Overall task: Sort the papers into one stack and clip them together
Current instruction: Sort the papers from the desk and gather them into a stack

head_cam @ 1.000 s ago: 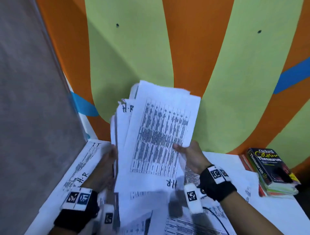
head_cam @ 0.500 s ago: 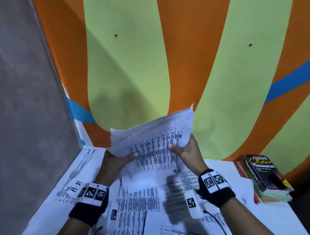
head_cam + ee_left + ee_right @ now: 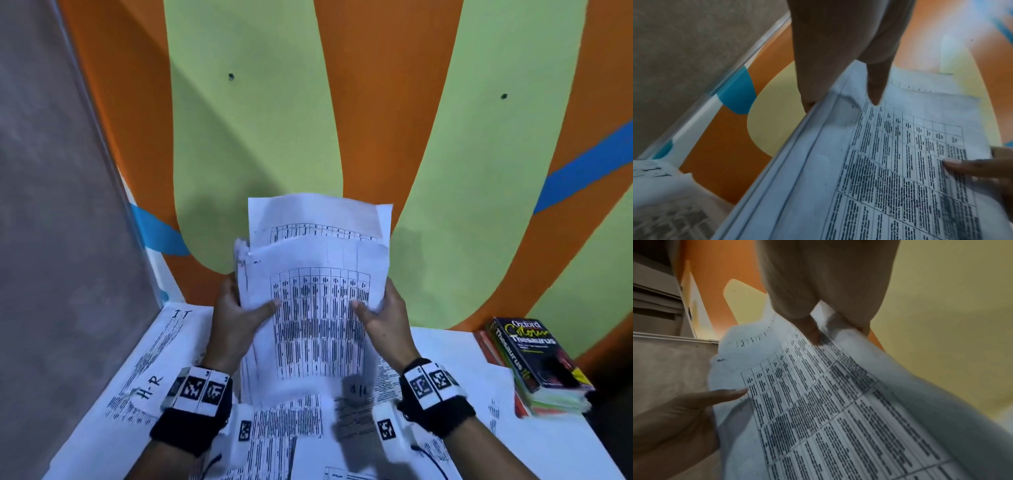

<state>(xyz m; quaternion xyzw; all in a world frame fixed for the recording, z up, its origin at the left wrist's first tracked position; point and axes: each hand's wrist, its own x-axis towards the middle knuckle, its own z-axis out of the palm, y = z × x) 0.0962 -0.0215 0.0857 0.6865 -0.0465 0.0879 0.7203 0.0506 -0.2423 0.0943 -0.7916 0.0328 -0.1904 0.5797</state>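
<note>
A stack of printed table sheets stands almost upright above the table, its lower edge near the table. My left hand grips its left edge, thumb on the front sheet and fingers behind. My right hand grips the right edge the same way. In the left wrist view the layered edges of the stack run under my left hand. The right wrist view shows the front sheet of the stack pinched by my right hand. The top edges of the sheets are uneven. No clip is visible.
More printed sheets lie loose on the white table, some marked "H-R" and "I T" at the left. A pile of books sits at the right edge. A painted wall rises right behind, a grey partition on the left.
The bundle was tilted flat half a second ago; both hands have now stood it upright and squared it, lower and closer to the table, one hand on each side edge.
</note>
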